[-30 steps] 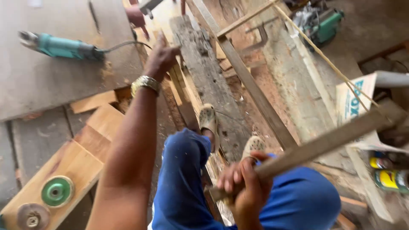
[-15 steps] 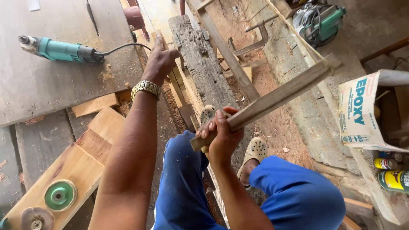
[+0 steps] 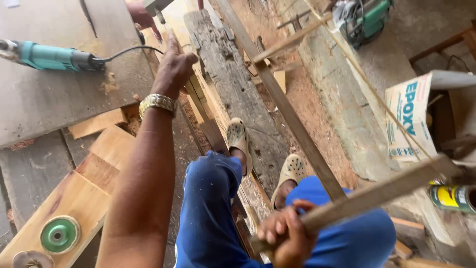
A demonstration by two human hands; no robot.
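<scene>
Far left — teal power tool [image 3: 52, 56] lying on a grey board [image 3: 44, 104], green disc [image 3: 59, 234] below. Left hand [image 3: 173, 69] reaches forward, fingers curled loosely together, resting on the edge of a weathered plank [image 3: 238, 94] underfoot. Right hand [image 3: 285, 238] — fingers clamped around a long wooden handle [image 3: 367, 196], slanting up to the right toward a carton [image 3: 411, 119].

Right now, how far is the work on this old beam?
Done: nothing clearly finished; the weathered beam looks rough. In hand: the right hand grips a wooden bar, raised off the beam; the left hand rests at its edge. Left: the teal power tool lies unused.
</scene>
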